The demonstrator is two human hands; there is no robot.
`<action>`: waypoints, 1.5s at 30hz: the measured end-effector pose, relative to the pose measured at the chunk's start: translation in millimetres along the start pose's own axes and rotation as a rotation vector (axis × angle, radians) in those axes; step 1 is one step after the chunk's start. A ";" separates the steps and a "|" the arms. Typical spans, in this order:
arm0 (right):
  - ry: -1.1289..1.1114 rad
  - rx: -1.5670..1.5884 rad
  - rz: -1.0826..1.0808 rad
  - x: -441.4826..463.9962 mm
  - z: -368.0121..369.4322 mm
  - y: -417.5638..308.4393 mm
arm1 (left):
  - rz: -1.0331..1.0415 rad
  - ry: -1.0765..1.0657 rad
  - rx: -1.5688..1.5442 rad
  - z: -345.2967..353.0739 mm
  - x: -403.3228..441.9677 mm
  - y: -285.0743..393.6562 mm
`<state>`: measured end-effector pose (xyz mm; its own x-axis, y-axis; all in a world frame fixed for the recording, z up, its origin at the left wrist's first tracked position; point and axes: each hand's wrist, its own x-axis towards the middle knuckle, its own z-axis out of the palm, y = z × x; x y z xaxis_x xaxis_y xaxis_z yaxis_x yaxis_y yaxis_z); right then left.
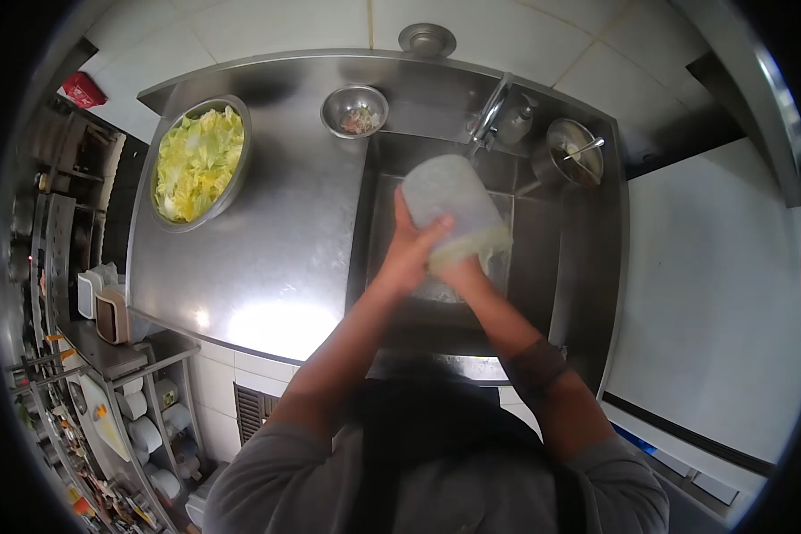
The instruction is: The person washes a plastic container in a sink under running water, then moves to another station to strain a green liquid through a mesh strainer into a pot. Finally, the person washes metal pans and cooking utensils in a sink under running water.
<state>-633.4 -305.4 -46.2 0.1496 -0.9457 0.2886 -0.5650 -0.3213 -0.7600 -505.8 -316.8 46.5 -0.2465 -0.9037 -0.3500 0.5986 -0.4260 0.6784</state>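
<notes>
Over the sink [529, 267], I hold a whitish translucent plastic container [454, 182] tilted, its closed end toward the tap and its greenish rim toward me. My left hand [408, 247] grips its left side, with the thumb across the wall. My right hand [458, 270] is at the rim end, seemingly reaching into the mouth; its fingers are hidden and the area is blurred by motion. The metal tap [483, 129] rises just behind the container.
A large steel bowl of cut leafy greens [200, 165] stands on the left counter [285, 214]. Nearer the sink is a small steel bowl [354, 111] with food bits. A soap bottle [516, 123] and a metal pot [575, 151] with a spoon stand at the back right.
</notes>
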 end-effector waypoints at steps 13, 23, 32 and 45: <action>-0.246 0.463 0.326 28.3 -42.7 -37.8 | 0.010 0.076 -0.140 0.4 -0.5 -15.8; 0.294 1.662 0.703 -3.7 -50.3 -59.6 | 0.295 0.487 -0.056 -11.8 37.2 -29.3; -0.170 0.725 0.519 -0.3 -118.9 2.2 | -0.021 -0.106 0.077 -72.4 -6.3 14.7; -0.098 0.468 0.504 20.8 -127.3 -32.0 | -0.409 -0.114 -0.136 -53.7 -16.7 7.8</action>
<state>-715.5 -308.5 58.3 0.0461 -0.9781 -0.2030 -0.1788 0.1919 -0.9650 -456.1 -302.7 22.9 -0.5617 -0.6643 -0.4932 0.5276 -0.7467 0.4050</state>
